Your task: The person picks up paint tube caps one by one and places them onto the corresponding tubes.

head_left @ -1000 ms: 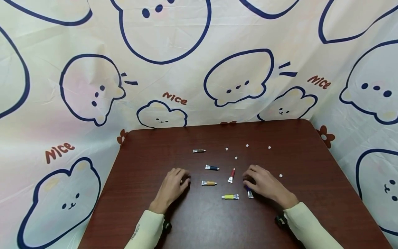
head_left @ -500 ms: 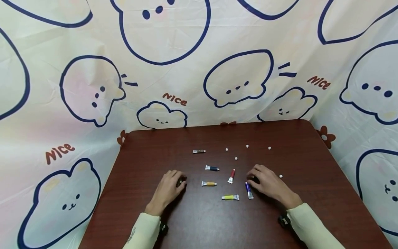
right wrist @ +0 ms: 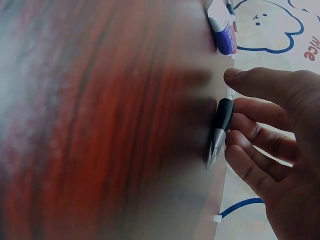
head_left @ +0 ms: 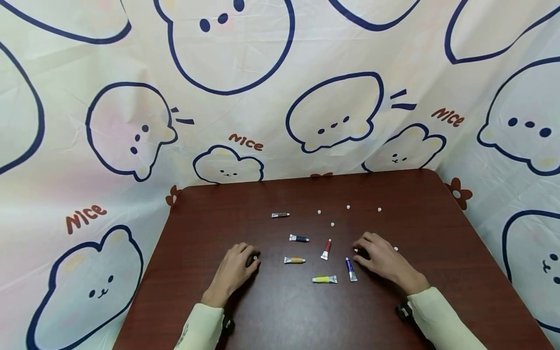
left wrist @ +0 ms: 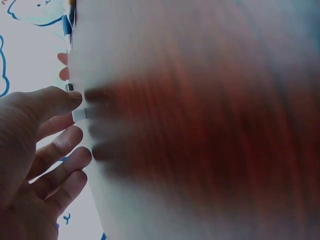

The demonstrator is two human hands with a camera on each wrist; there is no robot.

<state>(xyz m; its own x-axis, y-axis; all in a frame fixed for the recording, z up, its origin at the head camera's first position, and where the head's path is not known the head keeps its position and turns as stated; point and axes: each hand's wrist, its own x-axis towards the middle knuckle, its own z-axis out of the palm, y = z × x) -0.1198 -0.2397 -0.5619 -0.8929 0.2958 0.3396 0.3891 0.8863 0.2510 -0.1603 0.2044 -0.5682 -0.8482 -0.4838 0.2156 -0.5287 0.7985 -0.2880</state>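
Note:
In the head view my left hand (head_left: 234, 272) rests low over the left of the table, fingers loosely bent. A small white piece (left wrist: 79, 115) shows between its thumb and forefinger in the left wrist view. My right hand (head_left: 387, 257) hovers close over the table with relaxed fingers. Beneath it lies a black paint tube (right wrist: 224, 117) with a white cap and silver end; a gap separates thumb and forefinger around it. Just left of this hand is a purple paint tube (head_left: 351, 270). A red paint tube (head_left: 326, 249) lies beyond that one.
Scattered mid-table are paint tubes in yellow (head_left: 324, 279), ochre (head_left: 294, 260), dark blue (head_left: 299, 238) and brown (head_left: 280, 214). Several tiny white pieces, one a near-central bit (head_left: 332, 224), lie toward the back right. A cartoon-printed cloth (head_left: 271, 112) surrounds the brown table (head_left: 280, 316).
My right hand has drawn away to the right, uncovering the purple tube and the black tube's white cap. My left hand has shifted slightly left and nearer. The visible tubes stay in place.

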